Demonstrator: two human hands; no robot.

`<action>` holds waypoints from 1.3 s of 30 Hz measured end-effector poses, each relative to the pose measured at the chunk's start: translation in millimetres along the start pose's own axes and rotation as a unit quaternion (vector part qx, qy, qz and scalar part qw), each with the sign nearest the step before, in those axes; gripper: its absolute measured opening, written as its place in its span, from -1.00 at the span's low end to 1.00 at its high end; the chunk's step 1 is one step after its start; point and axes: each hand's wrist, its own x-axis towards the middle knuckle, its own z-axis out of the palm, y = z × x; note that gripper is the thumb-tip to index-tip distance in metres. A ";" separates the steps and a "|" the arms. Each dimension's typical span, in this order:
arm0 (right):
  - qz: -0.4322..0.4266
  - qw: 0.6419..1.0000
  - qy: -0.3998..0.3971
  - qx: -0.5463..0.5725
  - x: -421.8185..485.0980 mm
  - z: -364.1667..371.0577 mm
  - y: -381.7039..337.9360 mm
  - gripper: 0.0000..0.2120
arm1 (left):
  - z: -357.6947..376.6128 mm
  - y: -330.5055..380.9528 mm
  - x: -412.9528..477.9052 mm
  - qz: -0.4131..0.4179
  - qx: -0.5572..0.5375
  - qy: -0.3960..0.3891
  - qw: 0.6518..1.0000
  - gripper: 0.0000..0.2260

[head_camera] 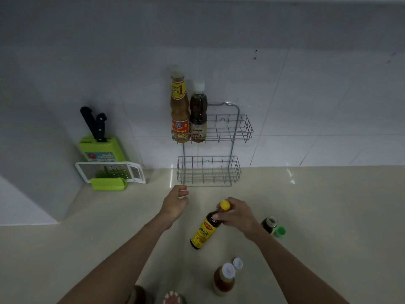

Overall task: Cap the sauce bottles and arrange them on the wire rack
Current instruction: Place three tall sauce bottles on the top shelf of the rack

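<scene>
While right hand [237,213] grips neck, dark yellow-capped bottle [206,229] tilts.

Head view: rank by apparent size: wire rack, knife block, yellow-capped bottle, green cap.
1. wire rack, largest by far.
2/3. knife block and yellow-capped bottle held by the right hand: similar extent; the bottle is nearer the camera, so unranked.
4. green cap, smallest.
</scene>
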 end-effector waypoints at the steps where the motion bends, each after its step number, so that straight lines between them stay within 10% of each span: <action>1: -0.006 1.000 0.001 0.022 -0.3 1.6 -4.1 -0.71 | -1.9 2.2 0.9 0.005 -0.002 0.005 1.000 -0.64; 19: -0.365 0.912 0.179 0.051 39.9 -86.6 -239.2 -0.70 | -52.6 149.0 37.5 0.150 -0.066 0.102 0.981 -0.26; 39: -0.271 0.952 0.094 -0.108 92.1 -62.9 -232.0 -0.57 | -52.6 138.3 49.7 0.156 -0.065 0.035 0.985 -0.30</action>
